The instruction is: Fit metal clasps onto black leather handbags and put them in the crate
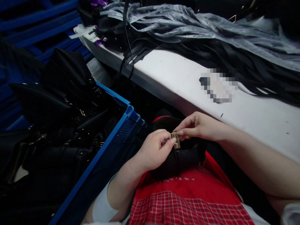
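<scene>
A black handbag (187, 157) rests on my lap against a red apron. At its top sits a small gold-coloured metal clasp (177, 144). My left hand (156, 150) is closed, its thumb pressing on the clasp's face and its fingers curled behind. From the other side my right hand (191, 127) pinches at the clasp's upper edge with thumb and forefinger. Whatever lies between those fingertips is too small to make out. A dark flap edge shows behind both hands.
To the left, a blue plastic crate (127, 114) holds several black bags (63, 159) with gold fittings. Ahead runs a white table (164, 75) with black straps (211, 59) and clear plastic sheeting (175, 22). A pixelated patch covers something on the table. Blue crates (39, 18) are stacked at the far left.
</scene>
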A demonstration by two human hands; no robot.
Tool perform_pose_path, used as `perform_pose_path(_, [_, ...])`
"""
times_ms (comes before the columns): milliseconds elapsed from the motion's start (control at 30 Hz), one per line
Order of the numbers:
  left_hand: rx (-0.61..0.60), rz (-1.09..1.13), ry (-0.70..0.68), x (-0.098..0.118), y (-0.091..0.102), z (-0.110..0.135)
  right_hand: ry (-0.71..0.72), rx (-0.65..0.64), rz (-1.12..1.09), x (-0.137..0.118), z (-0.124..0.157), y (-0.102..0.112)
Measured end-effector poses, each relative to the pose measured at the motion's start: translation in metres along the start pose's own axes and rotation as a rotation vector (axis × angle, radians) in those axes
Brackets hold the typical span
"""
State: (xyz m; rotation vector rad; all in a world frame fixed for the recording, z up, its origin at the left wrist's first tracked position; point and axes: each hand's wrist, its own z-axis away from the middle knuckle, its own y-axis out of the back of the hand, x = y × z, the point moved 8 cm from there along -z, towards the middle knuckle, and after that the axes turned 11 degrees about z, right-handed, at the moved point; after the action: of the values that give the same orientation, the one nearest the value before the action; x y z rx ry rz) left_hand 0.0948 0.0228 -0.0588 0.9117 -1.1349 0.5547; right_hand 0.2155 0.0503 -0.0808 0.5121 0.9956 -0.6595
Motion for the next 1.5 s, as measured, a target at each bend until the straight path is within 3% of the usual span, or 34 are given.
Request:
perform_pose_path(300, [0.087, -0.033, -0.008, 0.001, 0.000, 0.002, 0.003, 0.018, 0.143, 0.001, 0.000, -0.006])
perform_pose_path(400, [0.187, -0.049, 0.018, -0.004, 0.006, 0.001, 0.088, 0.175, 0.213, -0.008, 0.007, -0.002])
perform_pose_path(500, [0.257, -0.074, 0.028, -0.007, 0.009, 0.002, 0.150, 0.398, 0.525, -0.022, 0.020, 0.003])
perform_pose_path(567, [0.278, -0.094, 0.022, -0.006, 0.009, 0.002, 0.187, 0.462, 0.714, -0.031, 0.026, -0.001])
perform_pose_path(800, [0.317, -0.235, 0.016, 0.002, 0.004, 0.003, 0.286, 0.497, 1.165, -0.049, 0.032, -0.018])
perform_pose_path(1033, [0.260, -0.392, -0.012, 0.005, -0.003, 0.000, 0.244, 0.413, 1.491, -0.059, 0.027, -0.030])
perform_pose_path(1267, [0.267, -0.368, 0.015, 0.002, -0.005, 0.001, 0.339, 0.459, 1.534, -0.063, 0.024, -0.030])
perform_pose_path(1500, [0.303, -0.319, 0.034, -0.001, 0.000, -0.002, 0.394, 0.444, 1.290, -0.062, 0.027, -0.023])
